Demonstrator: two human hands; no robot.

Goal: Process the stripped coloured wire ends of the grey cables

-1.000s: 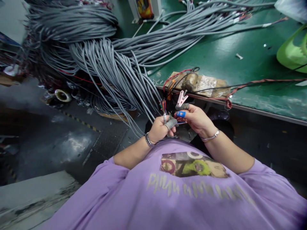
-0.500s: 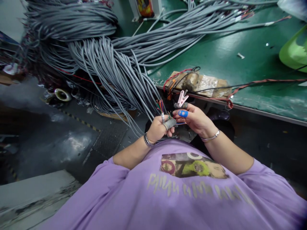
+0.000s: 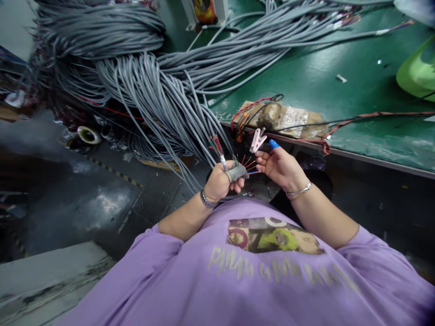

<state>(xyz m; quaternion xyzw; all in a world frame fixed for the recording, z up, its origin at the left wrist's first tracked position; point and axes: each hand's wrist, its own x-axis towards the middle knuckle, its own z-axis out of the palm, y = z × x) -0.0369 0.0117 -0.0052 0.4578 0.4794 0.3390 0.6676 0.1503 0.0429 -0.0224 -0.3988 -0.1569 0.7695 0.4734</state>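
Observation:
My left hand (image 3: 220, 181) is closed around the end of a grey cable, its thumb and finger pinching it. Thin coloured wires (image 3: 249, 166) fan out to the right from that grip. A second bundle of coloured wires (image 3: 216, 146), with a white band below it, stands up beside the left thumb. Just right of the wire tips is my right hand (image 3: 277, 165), its fingers apart and nothing visible between them. Blue tape covers its thumb tip. Beyond its fingertips a pink clip (image 3: 257, 141) sits at the table's edge.
Many grey cables (image 3: 152, 86) hang over the left end of the green table (image 3: 367, 97). A taped cardboard piece (image 3: 292, 119) with red and black leads lies at the front edge. A light green object (image 3: 418, 68) stands at far right.
My right hand has opened and drawn back from the wires. The wires in my left hand now spread apart, and the upright bundle has tilted and moved slightly left.

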